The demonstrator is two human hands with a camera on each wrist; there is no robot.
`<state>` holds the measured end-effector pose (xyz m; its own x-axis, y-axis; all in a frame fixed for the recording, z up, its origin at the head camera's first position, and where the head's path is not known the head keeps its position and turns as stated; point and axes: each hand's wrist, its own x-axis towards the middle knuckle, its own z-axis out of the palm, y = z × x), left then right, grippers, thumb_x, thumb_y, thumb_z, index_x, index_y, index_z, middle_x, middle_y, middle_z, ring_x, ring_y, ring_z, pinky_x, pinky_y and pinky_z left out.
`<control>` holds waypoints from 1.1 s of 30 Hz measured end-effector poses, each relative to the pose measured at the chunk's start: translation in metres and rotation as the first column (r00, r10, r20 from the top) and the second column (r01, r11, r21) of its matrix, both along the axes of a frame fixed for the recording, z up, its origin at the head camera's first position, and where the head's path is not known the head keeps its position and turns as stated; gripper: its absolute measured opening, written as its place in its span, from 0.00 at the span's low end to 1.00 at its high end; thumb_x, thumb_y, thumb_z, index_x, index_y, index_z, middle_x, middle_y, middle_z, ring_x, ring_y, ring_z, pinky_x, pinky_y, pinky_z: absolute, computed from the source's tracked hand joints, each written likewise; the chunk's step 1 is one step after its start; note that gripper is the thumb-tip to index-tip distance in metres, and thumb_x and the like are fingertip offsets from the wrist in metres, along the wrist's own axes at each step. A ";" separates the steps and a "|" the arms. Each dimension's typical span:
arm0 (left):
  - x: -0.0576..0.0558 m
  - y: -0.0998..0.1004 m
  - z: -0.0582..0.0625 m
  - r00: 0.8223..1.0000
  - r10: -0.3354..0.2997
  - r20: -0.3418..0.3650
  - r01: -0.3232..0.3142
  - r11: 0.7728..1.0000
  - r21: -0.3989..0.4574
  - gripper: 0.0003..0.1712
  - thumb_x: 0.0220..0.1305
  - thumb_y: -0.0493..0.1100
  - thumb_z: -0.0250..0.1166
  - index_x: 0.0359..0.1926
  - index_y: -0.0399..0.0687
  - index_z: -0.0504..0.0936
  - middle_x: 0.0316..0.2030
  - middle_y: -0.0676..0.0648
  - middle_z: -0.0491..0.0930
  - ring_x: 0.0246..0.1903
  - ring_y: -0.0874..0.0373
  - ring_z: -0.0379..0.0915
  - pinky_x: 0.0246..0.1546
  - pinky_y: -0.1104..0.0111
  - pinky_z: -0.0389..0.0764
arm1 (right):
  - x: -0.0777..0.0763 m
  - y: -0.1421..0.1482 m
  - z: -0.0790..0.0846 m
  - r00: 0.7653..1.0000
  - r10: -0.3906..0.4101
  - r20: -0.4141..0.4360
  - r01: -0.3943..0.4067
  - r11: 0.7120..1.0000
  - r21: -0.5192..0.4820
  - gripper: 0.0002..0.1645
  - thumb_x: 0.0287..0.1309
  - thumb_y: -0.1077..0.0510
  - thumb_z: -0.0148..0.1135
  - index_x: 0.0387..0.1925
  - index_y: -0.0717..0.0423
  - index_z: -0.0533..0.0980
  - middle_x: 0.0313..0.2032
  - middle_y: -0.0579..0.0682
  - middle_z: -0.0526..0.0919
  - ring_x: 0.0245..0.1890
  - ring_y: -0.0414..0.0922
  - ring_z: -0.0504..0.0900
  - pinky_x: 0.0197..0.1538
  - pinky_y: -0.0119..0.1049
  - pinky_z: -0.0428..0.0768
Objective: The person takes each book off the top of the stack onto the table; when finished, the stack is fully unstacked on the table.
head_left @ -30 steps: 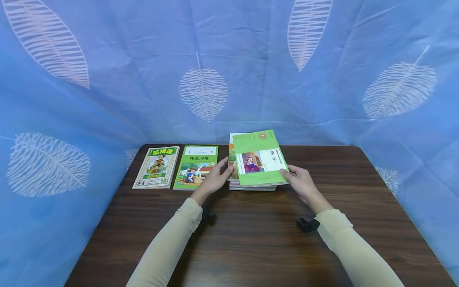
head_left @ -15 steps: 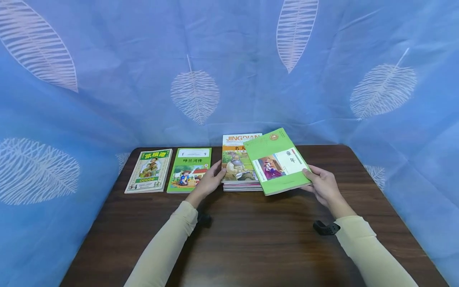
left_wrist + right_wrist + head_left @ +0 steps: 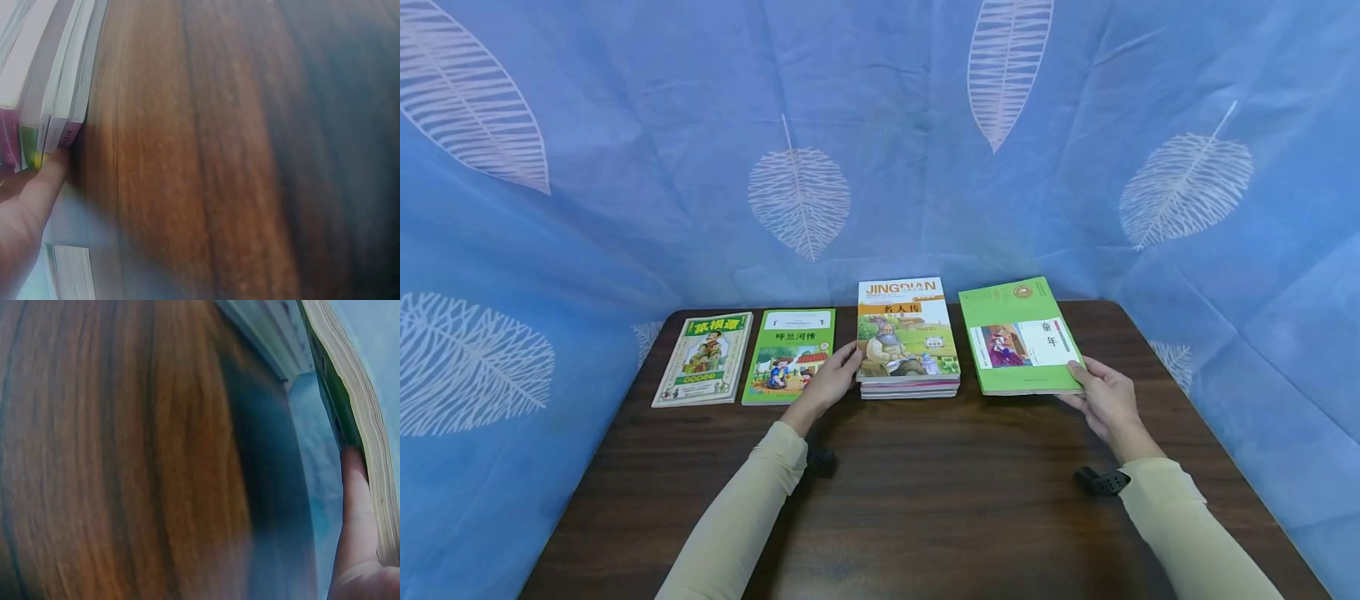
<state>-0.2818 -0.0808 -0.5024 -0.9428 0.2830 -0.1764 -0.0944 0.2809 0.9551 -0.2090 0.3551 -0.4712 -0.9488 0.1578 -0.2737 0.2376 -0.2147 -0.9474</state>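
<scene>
My right hand (image 3: 1108,402) pinches a green paperback book (image 3: 1017,304) by its lower right corner, thumb on the cover and fingers underneath. In the right wrist view a finger lies flat under the book's page block (image 3: 369,419), which is raised above the table. Left of it, a stack of books (image 3: 910,390) stands at the table's back, topped by a white and orange book (image 3: 917,298) showing a bearded figure. My left hand (image 3: 827,385) rests at the stack's left side; the left wrist view shows an extended finger (image 3: 47,184) against the lower spines.
To the left, a green book (image 3: 790,354) with a farm scene and a cream-green book (image 3: 703,358) lie side by side on the dark wooden table (image 3: 955,492). Behind the table's back edge hangs a blue leaf-patterned cloth (image 3: 895,183).
My right hand has carried the green paperback off the stack to the right, uncovering the white and orange book. My left hand stays at the stack's left side. The head view has shifted slightly.
</scene>
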 end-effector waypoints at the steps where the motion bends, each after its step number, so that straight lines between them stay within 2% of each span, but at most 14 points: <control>1: 0.000 0.000 0.000 1.000 -0.001 0.004 0.001 1.000 0.001 0.36 0.86 0.56 0.43 0.85 0.48 0.49 0.82 0.38 0.55 0.81 0.41 0.54 0.76 0.44 0.68 | -0.001 0.001 -0.002 1.000 -0.004 0.009 0.003 1.000 0.003 0.47 0.79 0.50 0.56 0.84 0.62 0.44 0.35 0.35 0.90 0.35 0.35 0.92 0.43 0.29 0.89; 8: 0.002 0.000 -0.003 0.999 -0.009 0.034 0.008 0.999 0.031 0.34 0.87 0.54 0.42 0.85 0.49 0.50 0.83 0.39 0.54 0.82 0.41 0.51 0.77 0.44 0.66 | -0.011 0.004 -0.019 0.998 -0.011 0.057 0.009 0.999 0.036 0.45 0.80 0.51 0.53 0.84 0.61 0.44 0.34 0.33 0.89 0.34 0.34 0.92 0.44 0.29 0.89; 13: 0.002 0.000 -0.006 0.998 -0.002 0.065 -0.002 0.998 0.062 0.33 0.87 0.51 0.40 0.85 0.50 0.50 0.83 0.39 0.54 0.82 0.42 0.51 0.77 0.44 0.65 | -0.013 0.004 -0.033 0.998 -0.018 0.061 0.006 0.979 0.201 0.43 0.80 0.49 0.52 0.83 0.62 0.49 0.35 0.29 0.85 0.34 0.32 0.91 0.45 0.31 0.89; 15: 0.000 -0.001 -0.006 0.998 0.002 0.062 -0.006 0.998 0.065 0.33 0.87 0.51 0.41 0.85 0.50 0.50 0.83 0.40 0.53 0.82 0.42 0.50 0.77 0.43 0.65 | -0.015 0.003 -0.037 0.999 -0.035 0.039 0.022 0.956 0.293 0.41 0.80 0.49 0.53 0.82 0.63 0.53 0.41 0.37 0.88 0.34 0.30 0.90 0.44 0.31 0.89; 17: -0.001 -0.001 -0.005 0.999 0.006 0.054 -0.009 0.997 0.071 0.33 0.87 0.51 0.42 0.85 0.50 0.50 0.83 0.40 0.52 0.82 0.41 0.50 0.77 0.43 0.65 | -0.016 0.002 -0.039 0.999 -0.048 0.014 0.039 0.919 0.391 0.40 0.79 0.47 0.54 0.80 0.64 0.57 0.51 0.52 0.90 0.32 0.28 0.89 0.42 0.30 0.89; 19: -0.001 -0.002 -0.003 0.999 0.002 0.048 -0.006 0.997 0.074 0.34 0.87 0.51 0.42 0.85 0.49 0.49 0.84 0.40 0.52 0.83 0.42 0.49 0.77 0.43 0.65 | -0.017 0.001 -0.040 0.998 -0.063 -0.005 0.057 0.865 0.498 0.39 0.79 0.46 0.55 0.78 0.65 0.62 0.61 0.63 0.84 0.33 0.28 0.89 0.40 0.29 0.89; 21: -0.002 -0.002 -0.002 0.999 0.001 0.052 -0.005 0.997 0.076 0.34 0.87 0.51 0.42 0.85 0.50 0.50 0.84 0.41 0.52 0.83 0.42 0.49 0.77 0.43 0.65 | -0.017 0.001 -0.039 0.997 -0.073 -0.021 0.069 0.768 0.637 0.37 0.78 0.44 0.56 0.75 0.64 0.68 0.65 0.68 0.79 0.38 0.33 0.91 0.42 0.33 0.90; 24: -0.001 -0.003 -0.001 0.998 -0.003 0.057 -0.001 0.997 0.075 0.33 0.87 0.51 0.41 0.85 0.51 0.49 0.84 0.42 0.52 0.83 0.43 0.48 0.78 0.44 0.64 | -0.015 0.001 -0.038 0.995 -0.092 -0.039 0.087 0.616 0.783 0.34 0.75 0.43 0.60 0.69 0.62 0.76 0.60 0.68 0.83 0.50 0.49 0.90 0.53 0.46 0.87; 26: -0.001 -0.003 -0.001 0.998 -0.004 0.056 0.000 0.997 0.073 0.33 0.87 0.51 0.41 0.85 0.50 0.49 0.84 0.42 0.51 0.83 0.43 0.48 0.78 0.44 0.64 | -0.013 0.001 -0.036 0.993 -0.098 -0.064 0.108 0.548 0.830 0.31 0.74 0.44 0.63 0.66 0.62 0.79 0.56 0.67 0.86 0.56 0.60 0.86 0.60 0.53 0.80; 27: -0.001 -0.003 -0.001 0.999 -0.003 0.054 -0.001 0.997 0.073 0.33 0.87 0.51 0.41 0.85 0.50 0.49 0.84 0.41 0.52 0.83 0.43 0.48 0.78 0.44 0.64 | -0.013 0.001 -0.035 0.992 -0.092 -0.082 0.119 0.535 0.836 0.30 0.73 0.46 0.64 0.65 0.63 0.80 0.55 0.68 0.86 0.57 0.64 0.85 0.62 0.59 0.76; 29: -0.001 -0.002 -0.001 0.999 -0.001 0.049 -0.003 0.998 0.069 0.33 0.87 0.50 0.41 0.85 0.49 0.49 0.84 0.41 0.52 0.83 0.42 0.48 0.77 0.43 0.64 | -0.012 0.001 -0.033 0.992 -0.074 -0.106 0.129 0.509 0.851 0.27 0.72 0.49 0.64 0.63 0.63 0.81 0.54 0.67 0.87 0.56 0.65 0.84 0.63 0.61 0.74; 31: -0.002 -0.002 -0.002 0.999 0.002 0.044 -0.004 0.998 0.059 0.33 0.87 0.49 0.41 0.85 0.48 0.49 0.84 0.40 0.52 0.83 0.42 0.48 0.77 0.43 0.65 | -0.012 0.000 -0.031 0.990 -0.057 -0.132 0.143 0.482 0.864 0.25 0.73 0.51 0.63 0.62 0.64 0.82 0.54 0.68 0.87 0.54 0.64 0.85 0.62 0.60 0.75; 33: -0.003 -0.002 -0.002 0.999 0.003 0.044 -0.006 0.998 0.059 0.33 0.87 0.49 0.41 0.85 0.48 0.49 0.83 0.40 0.52 0.83 0.41 0.48 0.77 0.43 0.65 | -0.013 -0.005 -0.027 0.986 -0.042 -0.159 0.161 0.456 0.875 0.25 0.75 0.51 0.61 0.61 0.65 0.82 0.54 0.68 0.87 0.52 0.63 0.86 0.56 0.56 0.79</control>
